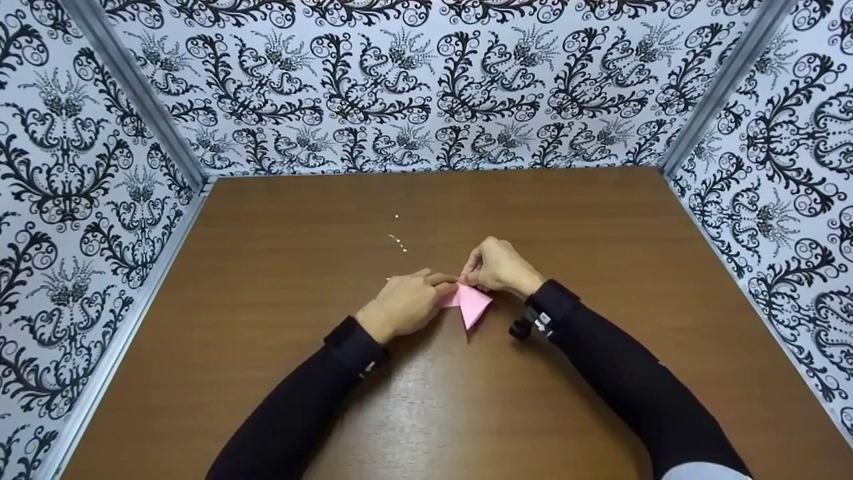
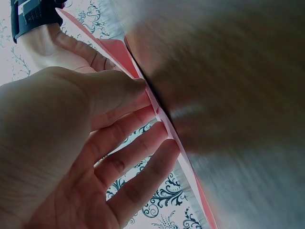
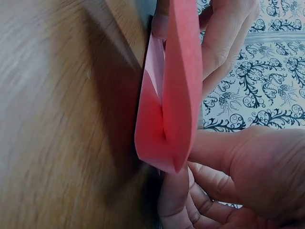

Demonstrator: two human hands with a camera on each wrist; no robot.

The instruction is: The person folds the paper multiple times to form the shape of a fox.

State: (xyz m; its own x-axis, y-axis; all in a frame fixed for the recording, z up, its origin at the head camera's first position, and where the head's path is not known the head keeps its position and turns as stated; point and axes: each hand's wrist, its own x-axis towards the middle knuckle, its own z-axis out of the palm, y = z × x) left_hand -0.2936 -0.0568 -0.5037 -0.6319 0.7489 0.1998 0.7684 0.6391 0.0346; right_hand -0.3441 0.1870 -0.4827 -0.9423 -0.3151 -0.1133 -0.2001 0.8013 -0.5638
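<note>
Left hand (image 1: 405, 301) presses flat on the pink paper (image 1: 472, 305); right hand (image 1: 498, 267) pinches its raised flap. Any sliding on the smooth tabletop (image 1: 266, 280) could skew the crease.

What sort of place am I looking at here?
Probably a staged recording booth, not a home: a bare brown tabletop boxed in by black-and-white patterned wall panels. The hands work only a folded pink paper.
</note>
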